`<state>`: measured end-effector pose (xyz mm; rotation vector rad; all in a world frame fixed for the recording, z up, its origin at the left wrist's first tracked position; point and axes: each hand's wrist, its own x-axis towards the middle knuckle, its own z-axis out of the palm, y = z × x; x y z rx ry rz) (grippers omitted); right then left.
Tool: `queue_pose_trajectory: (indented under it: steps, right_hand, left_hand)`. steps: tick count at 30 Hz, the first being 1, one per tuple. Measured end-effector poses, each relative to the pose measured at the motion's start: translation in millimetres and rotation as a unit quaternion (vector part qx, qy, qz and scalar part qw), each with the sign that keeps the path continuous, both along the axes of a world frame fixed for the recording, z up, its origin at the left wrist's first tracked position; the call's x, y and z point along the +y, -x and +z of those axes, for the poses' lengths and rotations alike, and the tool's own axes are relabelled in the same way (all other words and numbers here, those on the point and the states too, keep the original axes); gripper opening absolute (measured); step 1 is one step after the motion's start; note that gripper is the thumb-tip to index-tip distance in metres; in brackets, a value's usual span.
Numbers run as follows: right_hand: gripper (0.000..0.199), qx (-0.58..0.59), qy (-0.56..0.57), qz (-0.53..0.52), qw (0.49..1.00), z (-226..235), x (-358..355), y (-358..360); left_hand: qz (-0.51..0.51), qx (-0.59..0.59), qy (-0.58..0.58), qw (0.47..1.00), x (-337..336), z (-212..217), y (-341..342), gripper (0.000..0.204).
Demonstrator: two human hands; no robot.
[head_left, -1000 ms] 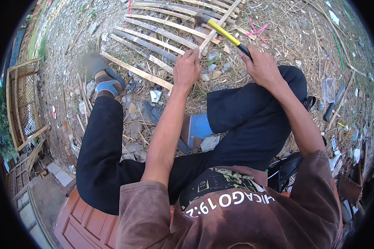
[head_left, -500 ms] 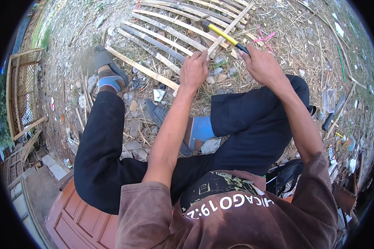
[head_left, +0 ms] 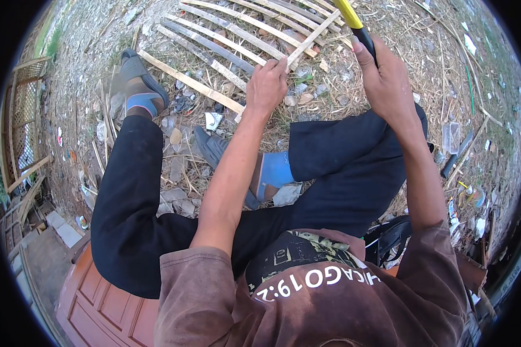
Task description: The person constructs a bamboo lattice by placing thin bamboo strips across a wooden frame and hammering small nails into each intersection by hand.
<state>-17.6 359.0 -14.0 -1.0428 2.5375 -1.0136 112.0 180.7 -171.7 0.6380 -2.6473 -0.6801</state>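
My right hand (head_left: 386,84) grips a hammer (head_left: 349,14) by the black end of its yellow and black handle. The handle points up and the head is out of view past the top edge. My left hand (head_left: 267,87) is closed at the near end of a light wooden cross strip (head_left: 314,39), which lies over a row of slats. The slats (head_left: 228,29) are long, narrow and spaced apart on the ground. Whether a nail is in my left fingers cannot be seen. One separate slat (head_left: 191,84) runs from my left foot toward my left forearm.
Dry straw, stones and litter cover the ground. A large knife (head_left: 463,153) with a dark handle lies at the right beside a clear plastic box (head_left: 451,137). A latticed wooden frame (head_left: 26,121) stands at the far left, and a reddish panelled board (head_left: 113,306) lies below my left leg.
My right hand has raised the hammer up and to the right, away from the cross strip. My left hand stays at the strip's end. The whole view has shifted slightly.
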Motion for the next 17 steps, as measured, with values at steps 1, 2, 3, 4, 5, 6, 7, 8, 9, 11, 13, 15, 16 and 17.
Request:
queue_pose_trajectory:
  steps: [1, 2, 3, 4, 5, 6, 7, 8, 9, 11, 13, 15, 16, 17]
  right_hand:
    - [0.037, -0.013, 0.069, 0.001, 0.998, -7.1, 2.7, -2.9]
    - [0.035, 0.012, -0.017, 0.001, 1.000, -33.2, 13.4, 4.4]
    - [0.033, 0.041, -0.187, 0.024, 0.981, -61.5, 26.0, 18.2]
    - [0.033, 0.036, -0.194, 0.011, 0.980, -73.8, 28.3, 23.6]
    - [0.033, 0.032, -0.199, -0.003, 0.979, -75.1, 28.3, 30.1]
    - [0.033, 0.036, -0.191, -0.004, 0.981, -68.1, 23.8, 34.8]
    - [0.034, 0.027, -0.143, -0.034, 0.989, -59.3, 19.4, 40.3]
    - [0.035, 0.014, -0.096, -0.067, 0.993, -54.0, 17.1, 40.8]
    - [0.035, 0.014, -0.090, -0.071, 0.993, -53.2, 19.2, 39.9]
    - [0.039, -0.059, 0.023, -0.115, 0.991, -58.4, 33.7, 42.8]
    - [0.039, -0.054, 0.077, -0.126, 0.988, -83.4, 49.7, 50.7]
    - [0.034, -0.338, 0.134, -0.234, 0.902, -86.9, 53.7, 38.2]
    - [0.031, -0.398, 0.178, -0.239, 0.868, -86.4, 53.5, 38.2]
    - [0.031, -0.404, 0.179, -0.241, 0.864, -91.5, 54.9, 36.0]
  left_hand:
    - [-0.004, -0.006, 0.010, 1.000, -0.7, 2.9, -0.8, 0.031]
    - [-0.012, 0.005, 0.008, 1.000, 3.6, 4.4, 4.4, 0.031]
    - [-0.016, 0.006, 0.000, 1.000, 8.5, 2.2, 8.9, 0.031]
    - [-0.018, 0.005, -0.004, 1.000, 8.9, -0.2, 11.1, 0.031]
    - [-0.027, 0.017, 0.002, 0.999, 9.3, -1.1, 14.6, 0.031]
    - [-0.016, 0.013, -0.007, 1.000, 10.0, -0.5, 10.8, 0.031]
    - [-0.005, 0.008, -0.017, 1.000, 7.7, -0.1, 11.5, 0.032]
    - [0.001, -0.005, -0.019, 1.000, 2.3, 11.6, 14.2, 0.031]
    - [-0.004, -0.003, -0.013, 1.000, 0.8, 11.8, 12.2, 0.031]
    - [-0.011, 0.014, -0.022, 1.000, 1.5, 7.7, 7.5, 0.030]
    - [-0.024, 0.015, -0.019, 0.999, 3.0, 6.6, 13.5, 0.030]
    - [-0.022, 0.002, -0.041, 0.999, -0.3, 6.6, 9.4, 0.032]
    - [-0.025, -0.031, -0.033, 0.999, -2.6, 6.9, 6.9, 0.033]
    - [-0.028, -0.042, -0.035, 0.998, -1.2, 11.1, 4.7, 0.035]
